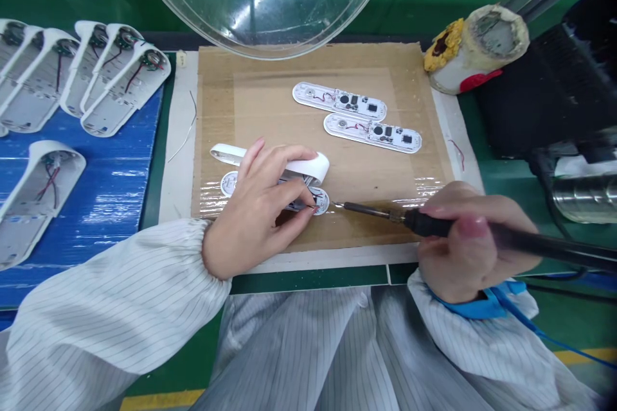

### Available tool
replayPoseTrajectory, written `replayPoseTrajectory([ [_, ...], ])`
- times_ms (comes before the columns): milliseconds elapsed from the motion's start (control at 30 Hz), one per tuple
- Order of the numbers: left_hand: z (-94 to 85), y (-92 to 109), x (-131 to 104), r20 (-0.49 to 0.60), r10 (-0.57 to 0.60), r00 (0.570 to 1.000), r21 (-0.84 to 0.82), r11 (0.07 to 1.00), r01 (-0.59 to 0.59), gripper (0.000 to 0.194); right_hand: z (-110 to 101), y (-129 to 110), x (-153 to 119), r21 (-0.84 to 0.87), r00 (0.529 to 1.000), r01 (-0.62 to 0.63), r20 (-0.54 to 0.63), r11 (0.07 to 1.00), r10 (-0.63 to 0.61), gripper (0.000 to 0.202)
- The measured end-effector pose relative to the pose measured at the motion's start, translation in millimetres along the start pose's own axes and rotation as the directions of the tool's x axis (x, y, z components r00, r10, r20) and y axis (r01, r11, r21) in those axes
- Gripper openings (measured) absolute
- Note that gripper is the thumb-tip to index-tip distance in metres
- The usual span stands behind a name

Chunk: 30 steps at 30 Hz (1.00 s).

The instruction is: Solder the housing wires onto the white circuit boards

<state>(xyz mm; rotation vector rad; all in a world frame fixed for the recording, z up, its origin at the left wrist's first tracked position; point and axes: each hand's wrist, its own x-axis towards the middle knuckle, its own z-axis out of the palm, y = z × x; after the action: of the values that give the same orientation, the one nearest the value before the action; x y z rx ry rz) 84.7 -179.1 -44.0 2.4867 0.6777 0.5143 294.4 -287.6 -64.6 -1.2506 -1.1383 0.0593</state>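
Note:
My left hand (265,205) rests over a white curved casing (315,168) and a circuit board strip (322,200) on the cardboard. Its thumb and forefinger pinch at the strip's right end, where a thin dark wire seems to be; the hand hides the strip's middle. In my right hand (470,241) is a black soldering iron (429,223), its tip pointing left, just right of the strip and apart from it. Farther back lie two white strips with circuit boards, an upper one (340,101) and a lower one (373,133).
Several white casings with wires (120,93) lie on a blue sheet (120,173) at left. A clear round lens or dish (270,6) overhangs the back. At right stand a stained cylindrical holder (499,38), a black box (525,103) and a solder-like metallic roll (585,198).

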Motion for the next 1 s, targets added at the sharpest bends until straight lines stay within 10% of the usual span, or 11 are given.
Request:
replayPoseTrajectory([
  [133, -2.7, -3.2, -0.3, -0.018, 0.037, 0.999, 0.0, 0.999, -0.037, 0.008, 5.2, 7.9, 5.8, 0.094, 0.984, 0.102, -0.155, 0.99, -0.086, 0.018],
  [533, -3.4, -30.8, 8.7, -0.069, 0.441, 0.895, 0.107, 0.895, -0.433, 0.03, 0.8, 8.6, 6.8, 0.087, 0.987, 0.067, -0.15, 0.994, -0.053, 0.019],
  [1000, -1.7, -13.3, 6.3, -0.009, 0.109, 0.994, 0.071, 0.992, -0.108, 0.01, 3.7, -3.8, 2.7, 0.041, 0.993, -0.114, 0.0, 0.993, 0.114, 0.02],
])
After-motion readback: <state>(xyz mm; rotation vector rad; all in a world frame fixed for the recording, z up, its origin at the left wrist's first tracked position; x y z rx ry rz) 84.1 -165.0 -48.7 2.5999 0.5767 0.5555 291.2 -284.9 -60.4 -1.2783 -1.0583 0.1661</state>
